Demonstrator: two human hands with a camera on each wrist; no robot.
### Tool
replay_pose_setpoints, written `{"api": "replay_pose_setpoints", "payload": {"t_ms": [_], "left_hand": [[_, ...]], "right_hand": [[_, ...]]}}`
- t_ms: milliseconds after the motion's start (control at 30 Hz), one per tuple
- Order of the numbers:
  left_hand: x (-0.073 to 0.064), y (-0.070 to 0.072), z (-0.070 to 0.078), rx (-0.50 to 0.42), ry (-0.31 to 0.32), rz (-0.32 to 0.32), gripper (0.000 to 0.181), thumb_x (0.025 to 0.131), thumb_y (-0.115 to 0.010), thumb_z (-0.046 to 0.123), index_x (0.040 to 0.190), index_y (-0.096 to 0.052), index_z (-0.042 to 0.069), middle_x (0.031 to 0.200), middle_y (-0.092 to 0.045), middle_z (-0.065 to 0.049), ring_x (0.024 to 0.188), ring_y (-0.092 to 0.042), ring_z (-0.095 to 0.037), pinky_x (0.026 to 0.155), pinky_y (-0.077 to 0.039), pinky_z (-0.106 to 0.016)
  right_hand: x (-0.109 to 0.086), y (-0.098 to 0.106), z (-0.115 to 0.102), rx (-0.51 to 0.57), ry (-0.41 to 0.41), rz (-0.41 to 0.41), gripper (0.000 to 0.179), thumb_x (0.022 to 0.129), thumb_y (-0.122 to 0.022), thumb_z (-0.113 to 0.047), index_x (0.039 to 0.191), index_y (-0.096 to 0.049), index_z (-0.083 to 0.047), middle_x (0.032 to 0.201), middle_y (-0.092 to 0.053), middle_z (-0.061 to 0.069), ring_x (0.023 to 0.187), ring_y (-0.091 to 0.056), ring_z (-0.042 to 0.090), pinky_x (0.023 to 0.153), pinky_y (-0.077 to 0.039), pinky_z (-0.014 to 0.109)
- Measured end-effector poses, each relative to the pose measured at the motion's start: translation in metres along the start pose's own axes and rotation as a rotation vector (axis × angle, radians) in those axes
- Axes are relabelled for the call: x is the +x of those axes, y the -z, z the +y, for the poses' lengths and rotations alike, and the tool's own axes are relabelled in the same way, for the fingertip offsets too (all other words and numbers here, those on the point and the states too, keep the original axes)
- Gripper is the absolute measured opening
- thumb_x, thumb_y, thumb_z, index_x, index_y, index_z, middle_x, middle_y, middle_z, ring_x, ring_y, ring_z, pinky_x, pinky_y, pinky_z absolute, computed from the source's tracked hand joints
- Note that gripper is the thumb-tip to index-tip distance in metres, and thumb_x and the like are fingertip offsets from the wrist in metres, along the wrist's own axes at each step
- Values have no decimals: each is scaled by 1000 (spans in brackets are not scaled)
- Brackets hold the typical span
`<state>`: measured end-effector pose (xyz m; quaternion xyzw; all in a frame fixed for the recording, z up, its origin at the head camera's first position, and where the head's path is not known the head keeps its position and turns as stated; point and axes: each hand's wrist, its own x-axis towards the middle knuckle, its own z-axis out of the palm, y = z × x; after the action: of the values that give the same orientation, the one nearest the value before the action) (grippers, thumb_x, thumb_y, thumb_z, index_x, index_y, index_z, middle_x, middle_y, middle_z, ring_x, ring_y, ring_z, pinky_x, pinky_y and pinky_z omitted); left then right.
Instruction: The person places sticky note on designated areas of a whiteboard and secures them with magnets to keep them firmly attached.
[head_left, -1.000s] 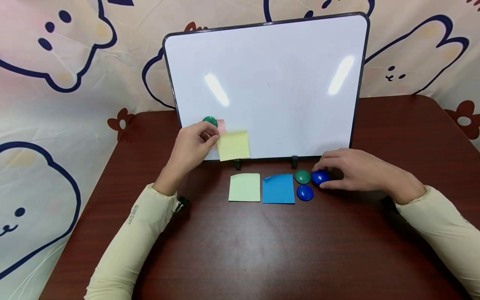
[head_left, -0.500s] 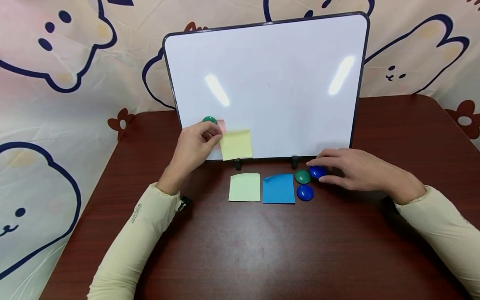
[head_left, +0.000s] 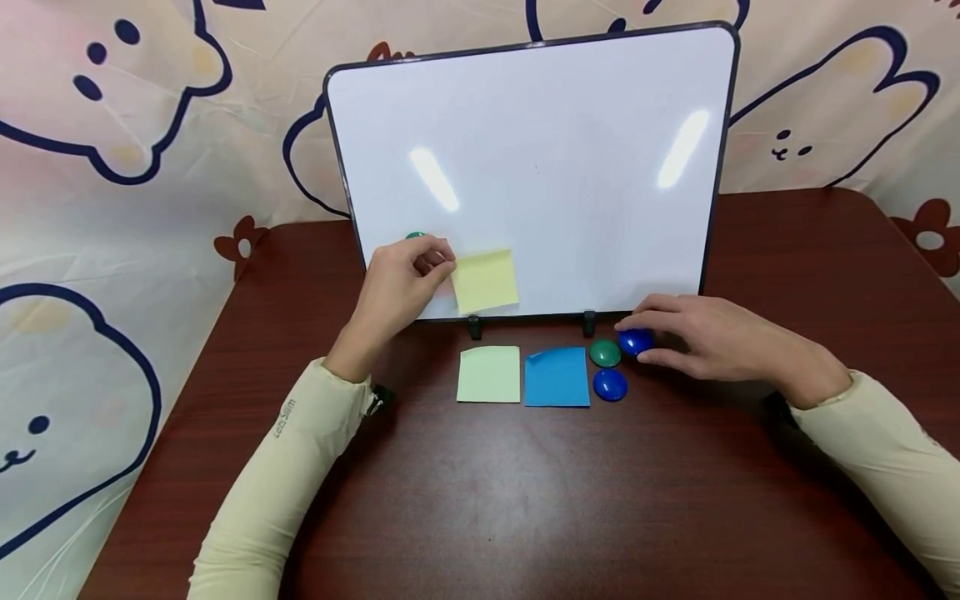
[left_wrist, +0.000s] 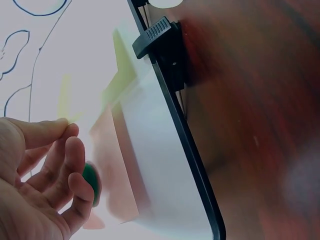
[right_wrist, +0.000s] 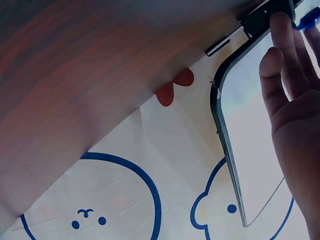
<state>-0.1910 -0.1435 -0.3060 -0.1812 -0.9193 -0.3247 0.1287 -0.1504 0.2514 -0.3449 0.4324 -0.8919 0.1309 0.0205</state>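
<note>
My left hand (head_left: 401, 279) pinches a yellow sticky note (head_left: 486, 282) by its upper left corner, in front of the lower left of a whiteboard (head_left: 585, 167). On the board behind that hand, a pink sticky note (left_wrist: 112, 170) hangs under a round green magnet (left_wrist: 91, 181), both plainer in the left wrist view. Over on the right, my right hand (head_left: 701, 337) holds a round blue magnet (head_left: 636, 342) between thumb and fingers, low over the table. Beside it lie a second green magnet (head_left: 605, 352) and another blue magnet (head_left: 610, 384).
A pale green sticky note (head_left: 489, 375) and a blue sticky note (head_left: 557, 377) lie side by side on the dark wooden table (head_left: 480, 500). Black clip feet (head_left: 589, 323) support the whiteboard's lower edge. A patterned cloth (head_left: 75, 250) hangs behind.
The left hand has carried the yellow sticky note right and slightly up across the board. My right hand's blue magnet has shifted a little away from me and left, then stayed nearly still.
</note>
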Motion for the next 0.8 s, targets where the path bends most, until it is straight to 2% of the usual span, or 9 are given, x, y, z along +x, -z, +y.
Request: {"api": "replay_pose_setpoints", "payload": {"t_ms": [133, 300, 600, 800], "left_hand": [[0, 0, 2, -6, 6, 0, 9, 94, -68, 15, 100, -73, 10, 87, -72, -8, 77, -65, -21, 68, -50, -34], [1, 0, 2, -5, 6, 10, 9, 94, -69, 15, 100, -73, 10, 88, -72, -8, 77, -65, -21, 67, -50, -34], [6, -6, 1, -12, 15, 11, 10, 94, -69, 16, 101, -72, 10, 88, -71, -6, 76, -62, -19, 69, -49, -32], [10, -10, 3, 5, -5, 47, 9, 94, -70, 16, 99, -74, 10, 87, -72, -6, 73, -63, -19, 68, -50, -32]], "right_hand": [[0, -1, 0, -2, -7, 16, 49, 88, -76, -27, 135, -61, -22, 122, -59, -7, 89, -55, -1, 76, -57, 27], [0, 0, 0, -1, -9, 25, 43, 91, -73, -25, 132, -61, -21, 123, -58, -5, 92, -57, 2, 77, -57, 30], [-1, 1, 0, 2, -24, -5, 39, 92, -71, -30, 129, -63, -21, 119, -60, -6, 92, -57, 4, 78, -57, 32], [-1, 0, 0, -4, -50, -12, 39, 91, -72, -33, 128, -64, -22, 118, -60, -9, 92, -56, 2, 79, -57, 30]]}}
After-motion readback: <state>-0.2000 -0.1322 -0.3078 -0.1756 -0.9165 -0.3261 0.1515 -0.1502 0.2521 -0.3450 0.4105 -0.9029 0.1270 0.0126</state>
